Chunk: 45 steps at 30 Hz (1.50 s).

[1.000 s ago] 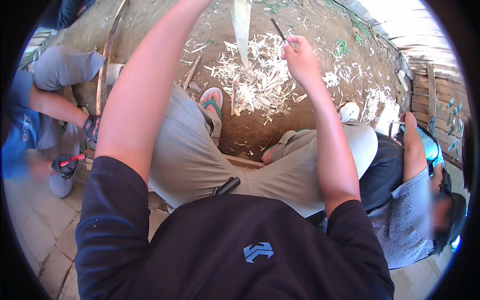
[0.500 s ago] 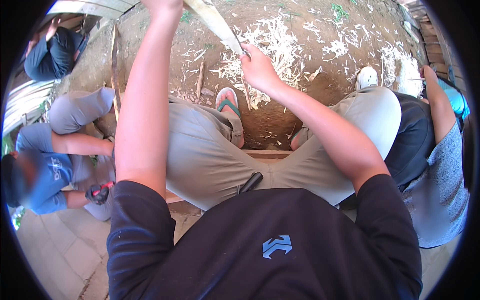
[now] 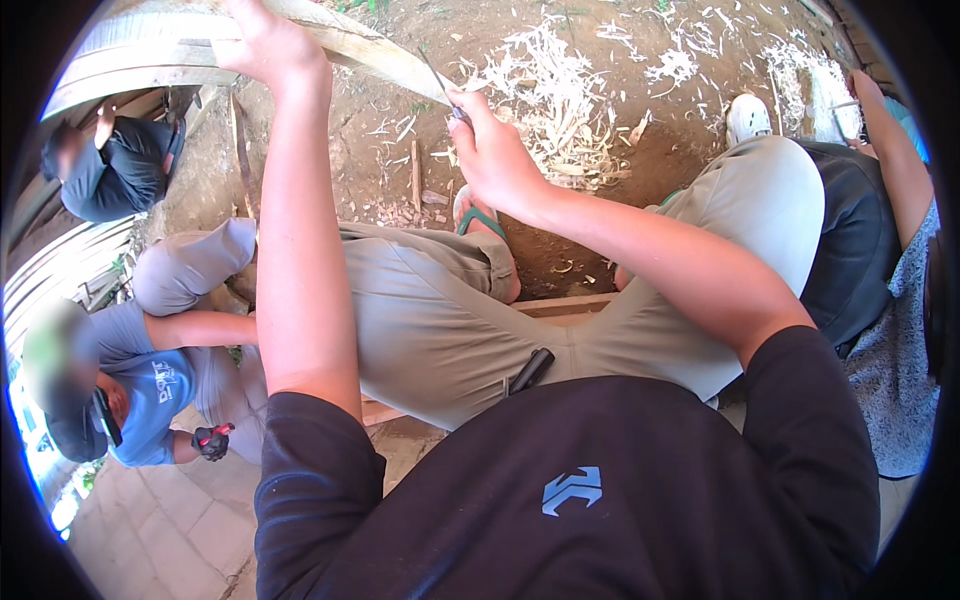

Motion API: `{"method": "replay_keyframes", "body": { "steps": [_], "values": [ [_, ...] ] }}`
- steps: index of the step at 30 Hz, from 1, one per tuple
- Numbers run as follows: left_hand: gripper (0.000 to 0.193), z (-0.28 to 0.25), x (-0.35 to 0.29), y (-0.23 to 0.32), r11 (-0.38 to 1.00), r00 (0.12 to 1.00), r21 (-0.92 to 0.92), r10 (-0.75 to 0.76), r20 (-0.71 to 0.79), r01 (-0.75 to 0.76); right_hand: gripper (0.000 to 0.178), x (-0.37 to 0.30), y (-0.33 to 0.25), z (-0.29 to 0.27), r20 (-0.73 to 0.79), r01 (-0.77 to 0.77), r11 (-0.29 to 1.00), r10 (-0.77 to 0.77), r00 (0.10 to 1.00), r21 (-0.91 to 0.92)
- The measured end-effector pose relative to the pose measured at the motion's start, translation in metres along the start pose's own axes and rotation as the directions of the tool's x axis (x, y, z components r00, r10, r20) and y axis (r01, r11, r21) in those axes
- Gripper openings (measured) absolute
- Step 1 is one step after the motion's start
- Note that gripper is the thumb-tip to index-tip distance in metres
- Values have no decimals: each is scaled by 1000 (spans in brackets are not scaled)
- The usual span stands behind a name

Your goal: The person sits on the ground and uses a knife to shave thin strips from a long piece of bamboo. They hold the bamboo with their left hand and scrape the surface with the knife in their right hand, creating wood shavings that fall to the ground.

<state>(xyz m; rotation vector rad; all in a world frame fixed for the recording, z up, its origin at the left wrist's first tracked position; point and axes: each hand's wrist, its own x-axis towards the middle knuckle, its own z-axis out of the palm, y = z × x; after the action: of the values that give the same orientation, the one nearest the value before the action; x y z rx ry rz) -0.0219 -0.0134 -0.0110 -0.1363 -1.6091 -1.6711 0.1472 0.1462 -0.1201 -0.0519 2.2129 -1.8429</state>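
My left hand (image 3: 280, 50) is at the upper edge, closed around one end of a long pale wooden strip (image 3: 375, 45); its fingertips are partly cut off by the picture's edge. The strip slants down to the right, toward my right hand (image 3: 497, 160). In that hand I grip a knife by its handle. The thin dark knife blade (image 3: 434, 74) points up and left, lying against the strip near its lower end. Below the knife, pale curled shavings (image 3: 550, 110) are heaped on the dirt ground.
A black cylindrical object (image 3: 531, 370) lies on my lap. On my left sits a person in a blue shirt (image 3: 150, 400), a gloved hand around something red; another person crouches farther back (image 3: 120, 165). A person's arm (image 3: 890, 150) reaches in at right. A stick (image 3: 416, 175) lies by my foot.
The view has shifted, so more of my left hand shows. The knife blade stands farther out at the strip's edge, and my right hand sits slightly left and lower in the picture.
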Motion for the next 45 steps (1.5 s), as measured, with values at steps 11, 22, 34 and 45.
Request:
{"method": "replay_keyframes", "body": {
  "steps": [11,22,34,45],
  "values": [
    [42,-1,2,2,1000,999,-13,-19,36,20,33,8,11,5,-54,-5,999,7,999,34],
    [47,-2,-1,5,999,995,14,-37,98,36,30,13,19,0,-51,-85,996,85,995,5],
    [50,-7,1,4,996,995,30,-90,51,88,31,15,14,-4,-81,-20,994,29,996,108],
    [43,-16,5,4,984,980,44,-175,94,172,35,15,3,-10,-32,-79,992,83,996,99]
  ]
}}
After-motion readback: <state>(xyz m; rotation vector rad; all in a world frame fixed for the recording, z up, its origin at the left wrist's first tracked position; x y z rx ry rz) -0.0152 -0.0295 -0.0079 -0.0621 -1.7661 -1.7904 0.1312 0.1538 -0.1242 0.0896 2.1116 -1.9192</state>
